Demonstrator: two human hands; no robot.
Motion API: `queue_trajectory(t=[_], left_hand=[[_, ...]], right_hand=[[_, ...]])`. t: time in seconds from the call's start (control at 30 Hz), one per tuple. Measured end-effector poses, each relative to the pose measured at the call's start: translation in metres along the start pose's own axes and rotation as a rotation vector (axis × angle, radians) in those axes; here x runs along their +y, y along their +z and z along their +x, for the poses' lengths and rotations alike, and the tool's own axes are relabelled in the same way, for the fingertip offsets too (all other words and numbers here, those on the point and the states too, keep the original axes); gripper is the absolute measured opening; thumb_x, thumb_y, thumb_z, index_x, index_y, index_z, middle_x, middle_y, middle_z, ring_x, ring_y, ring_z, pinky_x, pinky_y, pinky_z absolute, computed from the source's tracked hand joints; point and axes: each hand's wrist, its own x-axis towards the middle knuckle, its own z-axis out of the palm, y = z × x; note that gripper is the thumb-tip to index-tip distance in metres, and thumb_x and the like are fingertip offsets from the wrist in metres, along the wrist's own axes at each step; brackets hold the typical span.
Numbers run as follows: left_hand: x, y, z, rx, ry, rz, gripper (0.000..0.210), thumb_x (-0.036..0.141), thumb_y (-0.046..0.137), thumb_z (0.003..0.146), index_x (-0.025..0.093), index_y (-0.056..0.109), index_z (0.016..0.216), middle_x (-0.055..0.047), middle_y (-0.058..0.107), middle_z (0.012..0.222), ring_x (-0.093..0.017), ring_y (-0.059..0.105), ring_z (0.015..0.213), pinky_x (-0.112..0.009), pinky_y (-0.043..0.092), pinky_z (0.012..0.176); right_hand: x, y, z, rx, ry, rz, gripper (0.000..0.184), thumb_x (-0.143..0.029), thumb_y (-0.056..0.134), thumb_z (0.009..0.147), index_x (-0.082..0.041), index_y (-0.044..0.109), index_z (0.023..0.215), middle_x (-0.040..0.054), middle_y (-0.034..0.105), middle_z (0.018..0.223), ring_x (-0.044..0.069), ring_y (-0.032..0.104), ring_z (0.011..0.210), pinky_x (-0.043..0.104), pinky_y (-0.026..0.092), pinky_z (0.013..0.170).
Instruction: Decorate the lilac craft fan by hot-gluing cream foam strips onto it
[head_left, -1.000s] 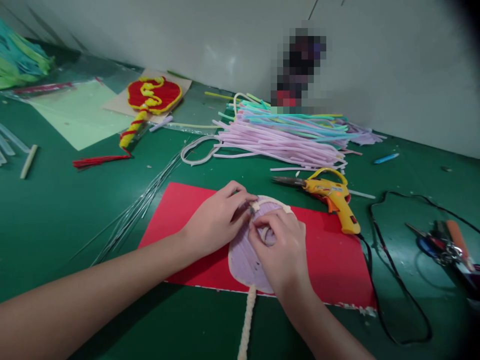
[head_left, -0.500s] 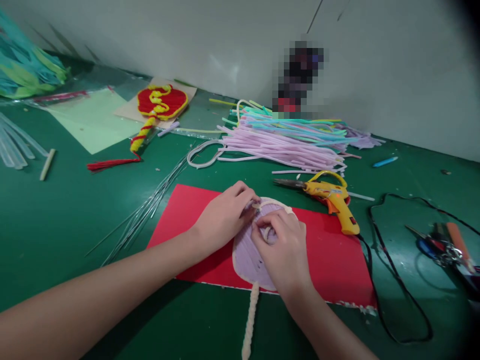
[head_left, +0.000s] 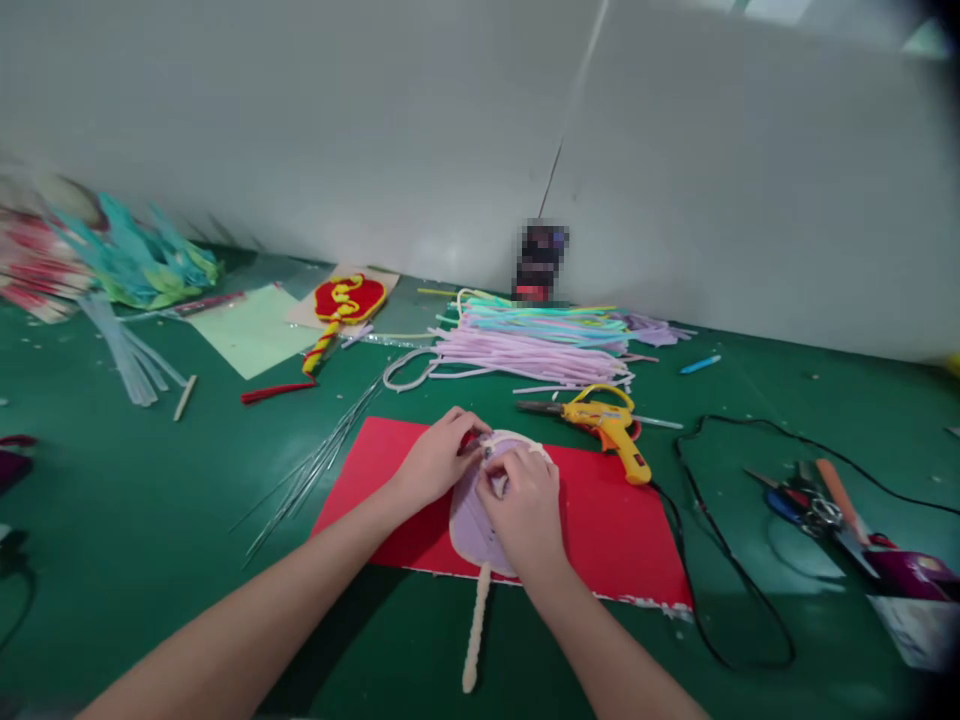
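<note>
A lilac fan-shaped piece point(head_left: 469, 525) with a cream rim lies on a red sheet point(head_left: 615, 530). Its twisted cream handle point(head_left: 475, 630) extends over the sheet's near edge. At the upper left of the fan, my left hand point(head_left: 439, 460) is closed, thumb and fingertips pinching a cream pipe cleaner point(head_left: 517, 437). My right hand point(head_left: 531, 505) rests over the fan's middle and right side, its fingers pinched close to the left fingertips. A curl of cream shows inside the right hand's grip. My fingers hide the exact point where the cream strip meets the fan.
Right of the fan lies a yellow glue gun point(head_left: 611, 425) with a black cord point(head_left: 720, 540). Behind are lilac and teal pipe cleaners point(head_left: 525, 355) and a red-yellow fan point(head_left: 349, 298). Thin wires point(head_left: 315, 475) lie left; scissors and pliers point(head_left: 810, 510) lie far right.
The view has tilted up and pulled back, so everything appears smaller and more of the table shows. Both hands keep nearly the same pinched pose on the fan.
</note>
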Motion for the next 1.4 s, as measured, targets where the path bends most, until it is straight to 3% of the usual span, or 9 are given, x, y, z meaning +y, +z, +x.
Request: queue_trajectory(t=[0.33, 0.8, 1.03, 1.4], left_hand=[[0.0, 0.01, -0.003, 0.119, -0.042, 0.031, 0.032, 0.003, 0.051, 0.075, 0.019, 0.06, 0.102, -0.007, 0.056, 0.1, -0.018, 0.057, 0.092, -0.03, 0.048, 0.083], [-0.002, 0.003, -0.008, 0.123, 0.065, 0.076, 0.023, 0.013, 0.054, 0.081, 0.021, 0.064, 0.101, -0.005, 0.059, 0.1, -0.016, 0.059, 0.088, -0.028, 0.049, 0.079], [-0.009, 0.008, -0.006, 0.117, 0.091, 0.107, 0.026, 0.03, 0.053, 0.089, 0.015, 0.056, 0.109, -0.008, 0.058, 0.111, -0.019, 0.059, 0.094, -0.039, 0.051, 0.081], [-0.008, 0.01, -0.004, 0.111, 0.075, 0.146, 0.028, 0.031, 0.052, 0.09, 0.016, 0.055, 0.113, -0.009, 0.057, 0.115, -0.019, 0.059, 0.096, -0.039, 0.051, 0.081]], right_hand=[[-0.002, 0.002, 0.002, 0.078, -0.013, 0.048, 0.009, -0.015, 0.056, 0.071, -0.02, 0.055, 0.064, -0.001, 0.062, 0.072, 0.016, 0.056, 0.076, 0.031, 0.034, 0.079], [-0.006, 0.0, 0.0, 0.127, -0.006, 0.069, 0.009, -0.017, 0.058, 0.072, -0.021, 0.056, 0.064, -0.0016, 0.063, 0.072, 0.016, 0.057, 0.078, 0.028, 0.034, 0.076], [-0.002, 0.005, 0.001, 0.107, -0.008, 0.068, 0.009, -0.021, 0.054, 0.074, -0.021, 0.054, 0.065, -0.0007, 0.062, 0.073, 0.016, 0.055, 0.078, 0.028, 0.033, 0.076], [0.0, 0.006, 0.0, 0.105, -0.009, 0.059, 0.006, -0.02, 0.054, 0.074, -0.021, 0.054, 0.067, -0.0009, 0.063, 0.076, 0.015, 0.054, 0.079, 0.028, 0.03, 0.076]])
